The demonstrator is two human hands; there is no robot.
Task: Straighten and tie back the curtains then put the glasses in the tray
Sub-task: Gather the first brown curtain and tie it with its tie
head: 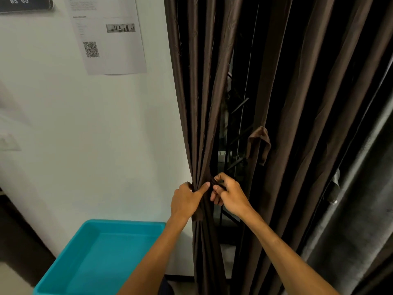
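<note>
**Two hands fasten a tie-back round a gathered brown curtain**

Seen from a head-worn camera, looking forward and down. The left curtain panel [197, 103] hangs beside a white wall and is drawn into a narrow bunch that runs straight up and down. The left hand [185, 199] holds this bunch from the wall side, its grip closed round the folds and its thumb stretched across the front. The right hand [230, 195], on the window side, pinches one end of the brown tie-back [198, 215] between curled fingers. The band crosses the bunch sideways, and its free end lies between the two hands, nearer the right one. The tying looks unfinished.

There are two brown panels. The right curtain panel [297, 103] hangs loose, with a second tie-back [260, 143] dangling on its edge, above and to the right of both hands. One teal tray [102, 256] sits below and left, nearer the left hand. No glasses are in view.
</note>
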